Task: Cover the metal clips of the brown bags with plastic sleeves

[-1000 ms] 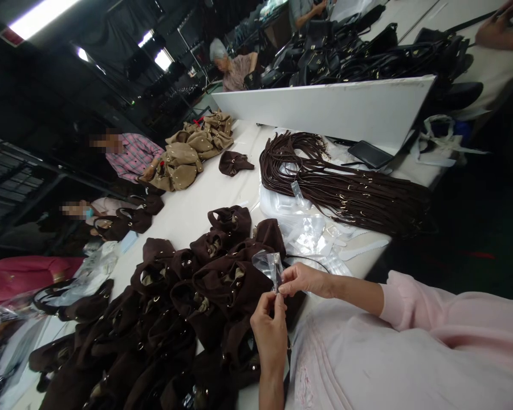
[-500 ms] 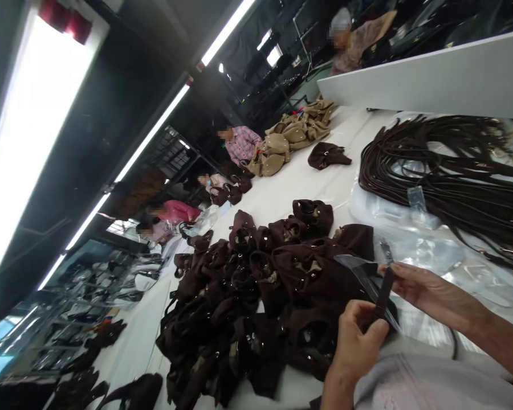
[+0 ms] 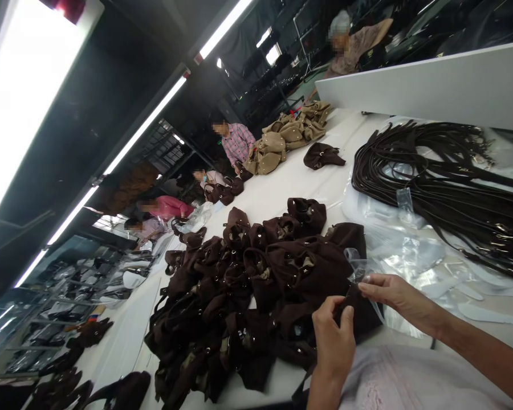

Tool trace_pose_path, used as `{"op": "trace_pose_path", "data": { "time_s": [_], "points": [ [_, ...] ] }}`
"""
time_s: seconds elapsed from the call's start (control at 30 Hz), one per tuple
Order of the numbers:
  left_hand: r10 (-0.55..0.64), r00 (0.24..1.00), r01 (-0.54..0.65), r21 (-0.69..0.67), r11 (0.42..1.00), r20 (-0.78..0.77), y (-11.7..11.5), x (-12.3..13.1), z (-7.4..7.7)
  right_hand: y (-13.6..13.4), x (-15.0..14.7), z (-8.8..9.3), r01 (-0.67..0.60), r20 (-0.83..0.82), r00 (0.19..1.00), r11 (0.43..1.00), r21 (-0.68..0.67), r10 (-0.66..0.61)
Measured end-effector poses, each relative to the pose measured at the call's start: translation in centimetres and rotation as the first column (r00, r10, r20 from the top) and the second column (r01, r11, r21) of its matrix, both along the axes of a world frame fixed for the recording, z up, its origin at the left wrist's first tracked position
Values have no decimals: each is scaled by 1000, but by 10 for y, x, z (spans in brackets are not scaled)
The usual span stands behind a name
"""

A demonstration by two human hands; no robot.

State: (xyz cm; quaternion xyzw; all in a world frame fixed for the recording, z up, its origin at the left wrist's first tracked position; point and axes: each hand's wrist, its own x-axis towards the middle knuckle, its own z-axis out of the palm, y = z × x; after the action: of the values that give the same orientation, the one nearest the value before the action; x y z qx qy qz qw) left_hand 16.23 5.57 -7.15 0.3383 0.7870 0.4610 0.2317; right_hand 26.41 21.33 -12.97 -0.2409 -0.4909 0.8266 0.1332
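Close to my body at the lower right, my left hand [image 3: 334, 339] is closed, thumb and fingers pinching a short stretch of dark brown strap [image 3: 353, 297]. My right hand [image 3: 395, 295] is closed at the strap's upper end, fingertips pressed together there. Clear plastic film [image 3: 359, 263] crumples around that end, partly over the strap. Just left of my hands, a heap of dark brown bags [image 3: 290, 267] with small shiny metal fittings covers the table. How much strap lies inside my fingers is hidden.
A bundle of long dark straps [image 3: 423, 176] lies on clear plastic sheets [image 3: 414, 245] at right. One brown bag [image 3: 324, 155] sits apart on the white table [image 3: 256, 191]. Tan bags [image 3: 273, 145] are piled farther back, beside a co-worker [image 3: 238, 142]. A white panel [image 3: 431, 82] edges the far right.
Both hands have shifted left with the strap, and it now shows less between them. The plastic film has bunched up near my right fingertips. The whole view has shifted slightly.
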Motion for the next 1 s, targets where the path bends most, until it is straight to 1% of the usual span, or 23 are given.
{"op": "trace_pose_path", "data": {
  "time_s": [0.07,0.1,0.23,0.33,0.43,0.57,0.67,0.77,0.83,0.9,1.0],
  "points": [
    [-13,1000,13,-8,1000,-13,1,0,4,-6,-2,-1,-9,-5,1000,999,37,9],
    [-16,1000,16,-9,1000,4,2,0,6,-10,-3,-1,-23,-8,1000,999,43,23],
    [9,982,-13,21,1000,187,7,-3,7,-26,-6,5,-47,-16,999,999,7,47],
    [19,952,-30,30,999,306,10,-8,4,-25,-6,9,-41,-73,997,999,-14,40],
    [-2,937,-9,30,1000,350,11,-9,3,-18,-2,12,-42,-112,993,999,-16,40],
    [-15,950,12,11,1000,312,10,-4,8,-16,1,14,-53,-115,992,998,-34,49],
    [-26,983,35,-45,998,183,9,-3,11,-18,0,10,-53,-108,993,999,8,53],
    [-69,997,73,-109,991,38,9,-5,11,-21,-2,4,-71,-115,990,994,77,80],
    [-103,995,102,-131,986,4,10,-6,10,-23,-4,1,-88,-130,986,992,94,100],
    [-126,992,127,-131,983,15,11,-5,8,-25,-5,0,-75,-145,986,996,44,81],
    [-141,987,148,-107,983,73,13,-2,5,-23,-8,4,25,-148,988,991,-132,-45]
  ]
}}
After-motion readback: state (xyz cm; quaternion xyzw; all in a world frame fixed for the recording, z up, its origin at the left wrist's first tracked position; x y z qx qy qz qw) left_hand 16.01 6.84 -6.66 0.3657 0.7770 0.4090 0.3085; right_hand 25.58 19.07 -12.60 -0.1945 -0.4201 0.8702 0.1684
